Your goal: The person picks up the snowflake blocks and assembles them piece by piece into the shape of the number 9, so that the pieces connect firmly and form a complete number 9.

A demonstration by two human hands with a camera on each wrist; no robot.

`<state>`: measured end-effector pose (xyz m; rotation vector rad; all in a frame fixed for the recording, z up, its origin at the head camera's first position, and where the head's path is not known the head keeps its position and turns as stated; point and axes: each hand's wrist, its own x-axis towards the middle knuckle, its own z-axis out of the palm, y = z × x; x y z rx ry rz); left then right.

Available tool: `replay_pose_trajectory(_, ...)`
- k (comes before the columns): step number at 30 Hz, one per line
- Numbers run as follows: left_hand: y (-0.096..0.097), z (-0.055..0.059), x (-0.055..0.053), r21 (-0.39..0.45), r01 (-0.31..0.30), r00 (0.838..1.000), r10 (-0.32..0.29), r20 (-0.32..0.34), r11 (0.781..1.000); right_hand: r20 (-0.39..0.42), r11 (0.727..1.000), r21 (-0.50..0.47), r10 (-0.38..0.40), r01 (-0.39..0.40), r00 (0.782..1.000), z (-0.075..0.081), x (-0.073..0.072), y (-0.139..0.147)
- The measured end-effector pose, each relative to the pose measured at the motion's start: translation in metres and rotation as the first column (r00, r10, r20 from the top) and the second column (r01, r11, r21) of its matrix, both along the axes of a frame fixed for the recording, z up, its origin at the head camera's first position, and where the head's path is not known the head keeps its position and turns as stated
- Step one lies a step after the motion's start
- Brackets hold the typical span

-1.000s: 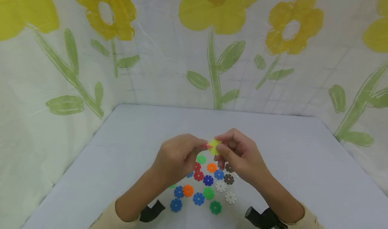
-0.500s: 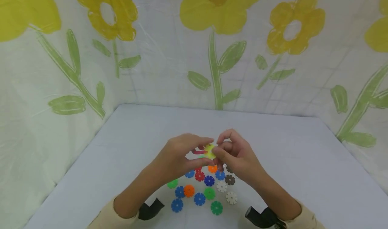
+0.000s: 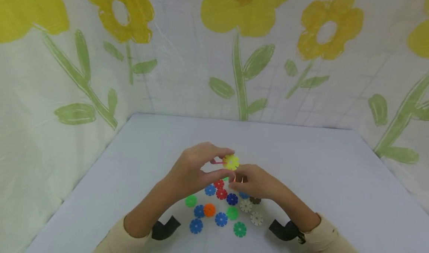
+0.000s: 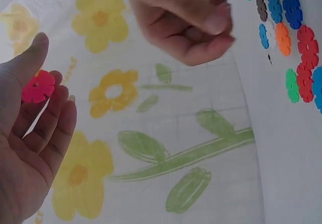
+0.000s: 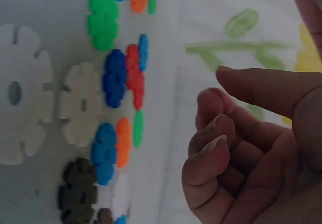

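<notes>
In the head view my left hand point(image 3: 191, 173) pinches a yellow snowflake disc point(image 3: 231, 162) between fingers and thumb, above the table. A pink-red snowflake disc point(image 4: 38, 86) is slotted into it, edge-on in the head view and face-on inside the left hand in the left wrist view. My right hand point(image 3: 256, 181) is just below and right of the yellow disc, over the loose pieces. Its fingers point(image 5: 206, 168) curl loosely and the thumb stands apart from them in the right wrist view, with nothing visible between. Some discs are hidden behind the right hand.
Several loose snowflake discs lie flat on the white table point(image 3: 161, 141): blue point(image 3: 196, 226), orange point(image 3: 209, 210), green point(image 3: 240, 229), white point(image 3: 256, 218), red point(image 3: 221, 194). A flower-painted sheet point(image 3: 174, 78) hangs behind the table. Black wrist mounts point(image 3: 164, 229) sit below both forearms.
Both hands were at the yellow disc. The right hand has let go of it and moved down toward the table; the left hand keeps the joined discs, its grip shifted onto the yellow one.
</notes>
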<state>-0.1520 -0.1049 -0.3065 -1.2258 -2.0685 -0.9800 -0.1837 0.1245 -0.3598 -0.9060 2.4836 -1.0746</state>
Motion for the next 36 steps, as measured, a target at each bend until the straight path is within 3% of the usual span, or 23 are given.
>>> replay_pose_trajectory(3, 0.0, 0.001, 0.0, 0.014, 0.006, 1.0, -0.005, -0.019, 1.0, 0.042, 0.986, 0.165, 0.003, -0.01, 0.999, -0.012, -0.002, -0.004)
replay_pose_trajectory(7, 0.001, 0.001, -0.001, 0.035, 0.027, 0.999, -0.026, -0.035, 0.999, 0.086, 0.965, 0.26, -0.04, 0.017, 0.995, -0.02, -0.002, -0.008)
replay_pose_trajectory(19, 0.002, 0.0, 0.0, 0.059, 0.006, 1.0, -0.005, -0.02, 0.998, 0.019, 0.952, 0.305, -0.018, 0.011, 1.0, -0.022, 0.0, -0.008)
replay_pose_trajectory(22, 0.001, 0.0, 0.001, 0.057, -0.002, 1.0, 0.003, -0.009, 0.998, -0.048, 0.974, 0.227, 0.009, 0.002, 0.999, -0.012, 0.0, -0.003)
replay_pose_trajectory(26, 0.001, 0.0, 0.001, 0.041, -0.013, 1.0, 0.013, 0.009, 0.999, -0.214, 0.999, -0.051, -0.03, 0.019, 0.976, 0.011, 0.004, 0.004)
replay_pose_trajectory(28, 0.0, 0.0, 0.0, 0.03, -0.02, 1.0, 0.02, 0.013, 0.999, -0.291, 0.978, -0.207, -0.077, 0.016, 0.954, 0.024, 0.009, 0.008)
replay_pose_trajectory(31, 0.0, 0.001, 0.0, 0.027, -0.027, 1.0, 0.026, 0.012, 0.999, -0.355, 0.922, -0.387, -0.129, -0.019, 0.926, 0.039, 0.017, 0.014)
replay_pose_trajectory(36, 0.0, 0.001, -0.001, 0.051, -0.013, 1.0, 0.013, -0.004, 0.999, -0.361, 0.843, -0.532, -0.14, -0.08, 0.922, 0.052, 0.03, 0.016)
